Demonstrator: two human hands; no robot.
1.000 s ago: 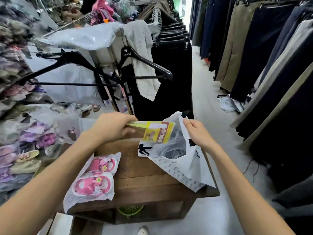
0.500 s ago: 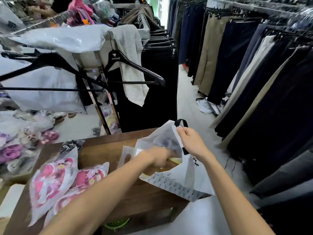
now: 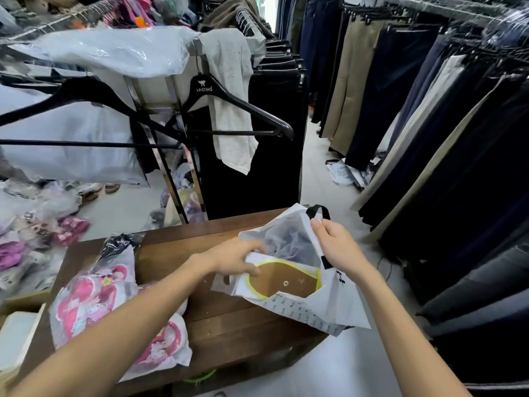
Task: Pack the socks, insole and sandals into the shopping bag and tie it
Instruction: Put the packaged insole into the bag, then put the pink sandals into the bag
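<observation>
White plastic shopping bag (image 3: 337, 308) with black handles lies open at the right edge of a dark wooden table (image 3: 229, 319), its mouth held up by the right hand (image 3: 336, 245), whose fingers pinch the rim just below a black handle loop. Small black lettering runs along the bag's lower edge and side, too small to read. Inside the mouth sits a brown, yellow-edged insole (image 3: 286, 282) in a clear packet; the left hand (image 3: 237, 260) grips the packet's near end, thumb on top. Something dark and soft, possibly the socks, shows through the bag's thin wall behind it. Pink children's sandals in clear plastic wrappers (image 3: 94, 302) lie on the table's left side, partly hidden by the left forearm. Behind, a black plastic hanger (image 3: 229, 101) bears the white word "ARISTINO", with a pale grey cloth (image 3: 232, 101) draped over it. Dark and tan trousers (image 3: 400, 90) hang along the right.
</observation>
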